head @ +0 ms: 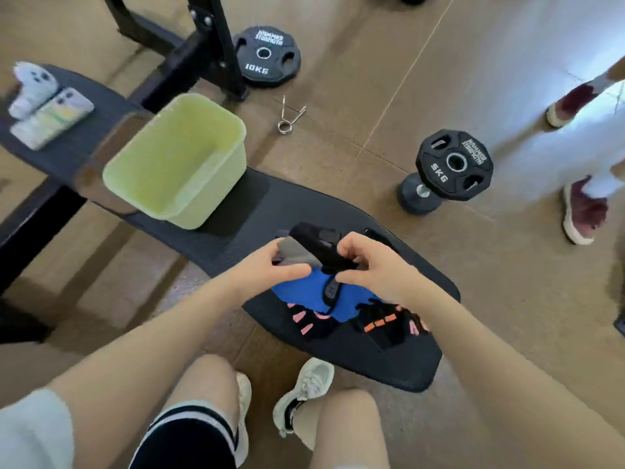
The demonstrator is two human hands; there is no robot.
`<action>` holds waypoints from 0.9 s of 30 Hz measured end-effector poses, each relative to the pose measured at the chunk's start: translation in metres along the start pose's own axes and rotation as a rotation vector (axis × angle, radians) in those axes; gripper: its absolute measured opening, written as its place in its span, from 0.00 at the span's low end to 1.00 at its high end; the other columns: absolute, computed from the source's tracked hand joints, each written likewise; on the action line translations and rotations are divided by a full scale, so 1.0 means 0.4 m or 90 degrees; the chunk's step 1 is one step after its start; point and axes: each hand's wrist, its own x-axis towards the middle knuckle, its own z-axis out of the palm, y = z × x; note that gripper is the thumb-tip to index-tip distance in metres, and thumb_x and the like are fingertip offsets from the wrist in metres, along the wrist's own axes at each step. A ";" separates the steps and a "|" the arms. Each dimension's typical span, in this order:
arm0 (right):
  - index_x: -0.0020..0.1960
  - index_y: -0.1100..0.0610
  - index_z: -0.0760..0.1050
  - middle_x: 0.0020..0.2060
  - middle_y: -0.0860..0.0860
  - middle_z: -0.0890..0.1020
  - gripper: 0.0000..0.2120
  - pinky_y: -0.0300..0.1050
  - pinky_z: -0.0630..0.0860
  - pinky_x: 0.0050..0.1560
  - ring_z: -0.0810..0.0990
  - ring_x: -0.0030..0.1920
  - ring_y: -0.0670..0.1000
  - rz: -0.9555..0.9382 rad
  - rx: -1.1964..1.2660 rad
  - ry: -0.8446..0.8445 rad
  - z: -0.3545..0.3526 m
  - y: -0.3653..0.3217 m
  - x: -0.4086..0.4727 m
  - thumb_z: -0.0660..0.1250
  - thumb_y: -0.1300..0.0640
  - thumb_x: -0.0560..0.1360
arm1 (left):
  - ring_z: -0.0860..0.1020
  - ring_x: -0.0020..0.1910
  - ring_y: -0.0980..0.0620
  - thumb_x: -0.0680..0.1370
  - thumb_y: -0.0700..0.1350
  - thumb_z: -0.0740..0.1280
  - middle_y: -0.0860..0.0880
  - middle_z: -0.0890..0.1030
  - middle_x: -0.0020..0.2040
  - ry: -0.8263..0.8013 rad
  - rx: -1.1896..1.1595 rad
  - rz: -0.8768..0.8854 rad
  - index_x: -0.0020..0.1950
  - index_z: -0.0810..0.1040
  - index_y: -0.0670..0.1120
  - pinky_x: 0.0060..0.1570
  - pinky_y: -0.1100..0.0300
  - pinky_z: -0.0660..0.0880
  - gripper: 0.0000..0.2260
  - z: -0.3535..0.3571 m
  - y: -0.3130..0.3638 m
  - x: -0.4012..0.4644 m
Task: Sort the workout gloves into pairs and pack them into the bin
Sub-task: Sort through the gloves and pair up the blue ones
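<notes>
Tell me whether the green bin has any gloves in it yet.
Empty. The green bin shows only its bare inside; the gloves are in both hands or lying on the bench.

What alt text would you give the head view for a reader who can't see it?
Both hands, left and right, hold a black and grey glove over a dark padded bench. Blue gloves and black gloves with pink and orange stripes lie beneath. A light green bin, nothing visible inside, sits further along, with weight plates on the floor.
</notes>
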 end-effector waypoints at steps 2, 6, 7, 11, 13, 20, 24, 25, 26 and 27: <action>0.42 0.44 0.68 0.40 0.41 0.75 0.15 0.38 0.72 0.46 0.74 0.40 0.43 -0.014 0.018 -0.012 -0.062 -0.076 0.006 0.69 0.62 0.71 | 0.77 0.52 0.55 0.73 0.46 0.70 0.57 0.79 0.49 0.044 -0.082 0.017 0.49 0.74 0.54 0.48 0.66 0.74 0.08 -0.016 0.064 -0.064; 0.47 0.51 0.72 0.42 0.45 0.77 0.11 0.47 0.73 0.50 0.75 0.43 0.47 -0.032 -0.012 -0.045 -0.135 -0.224 0.067 0.70 0.63 0.71 | 0.78 0.48 0.59 0.73 0.39 0.69 0.58 0.79 0.48 0.181 -0.157 0.074 0.50 0.75 0.52 0.49 0.64 0.75 0.10 -0.091 0.142 -0.155; 0.50 0.53 0.72 0.43 0.45 0.78 0.10 0.44 0.73 0.50 0.76 0.43 0.45 -0.039 -0.042 -0.058 -0.138 -0.257 0.093 0.70 0.61 0.71 | 0.79 0.47 0.60 0.73 0.39 0.68 0.57 0.80 0.47 0.206 -0.173 0.085 0.49 0.76 0.53 0.48 0.64 0.75 0.10 -0.118 0.151 -0.168; 0.59 0.55 0.70 0.53 0.51 0.78 0.16 0.44 0.71 0.50 0.77 0.51 0.52 -0.019 -0.215 -0.135 -0.104 -0.366 0.246 0.66 0.52 0.74 | 0.80 0.44 0.60 0.75 0.39 0.66 0.51 0.82 0.46 0.294 -0.194 0.085 0.47 0.75 0.55 0.45 0.61 0.77 0.09 -0.237 0.147 -0.177; 0.61 0.58 0.70 0.55 0.56 0.78 0.21 0.48 0.72 0.51 0.77 0.54 0.56 0.021 -0.296 -0.180 -0.076 -0.401 0.336 0.64 0.45 0.74 | 0.80 0.41 0.61 0.76 0.39 0.65 0.53 0.81 0.44 0.339 -0.237 0.072 0.46 0.75 0.57 0.41 0.63 0.77 0.11 -0.304 0.128 -0.158; 0.56 0.66 0.73 0.52 0.60 0.81 0.18 0.52 0.75 0.56 0.80 0.50 0.59 0.176 -0.128 -0.296 -0.075 -0.442 0.620 0.71 0.62 0.69 | 0.81 0.51 0.44 0.75 0.43 0.66 0.44 0.82 0.51 0.432 -0.441 -0.041 0.52 0.76 0.53 0.54 0.41 0.76 0.08 -0.537 0.036 -0.051; 0.53 0.58 0.73 0.43 0.53 0.79 0.12 0.36 0.76 0.30 0.78 0.37 0.48 0.185 0.050 -0.068 -0.042 -0.442 0.735 0.67 0.66 0.71 | 0.80 0.50 0.46 0.76 0.44 0.65 0.43 0.81 0.54 0.464 -0.465 -0.057 0.54 0.72 0.51 0.53 0.43 0.77 0.08 -0.607 0.000 0.021; 0.54 0.57 0.72 0.44 0.53 0.79 0.12 0.37 0.75 0.32 0.78 0.39 0.49 0.169 0.042 -0.026 -0.023 -0.440 0.762 0.66 0.65 0.72 | 0.80 0.49 0.47 0.76 0.43 0.65 0.44 0.80 0.54 0.461 -0.459 -0.066 0.54 0.71 0.52 0.52 0.46 0.77 0.08 -0.615 -0.001 0.041; 0.56 0.57 0.71 0.48 0.54 0.78 0.13 0.41 0.75 0.36 0.78 0.42 0.52 0.151 0.009 0.004 0.000 -0.432 0.791 0.64 0.64 0.72 | 0.80 0.48 0.49 0.77 0.43 0.63 0.46 0.79 0.53 0.456 -0.451 -0.074 0.55 0.69 0.53 0.50 0.48 0.77 0.09 -0.619 -0.003 0.063; 0.59 0.57 0.70 0.51 0.55 0.78 0.14 0.43 0.73 0.40 0.77 0.45 0.54 0.130 -0.041 0.027 0.023 -0.425 0.816 0.63 0.63 0.73 | 0.79 0.48 0.50 0.77 0.42 0.63 0.46 0.79 0.52 0.452 -0.441 -0.086 0.57 0.68 0.52 0.49 0.50 0.77 0.11 -0.620 -0.003 0.083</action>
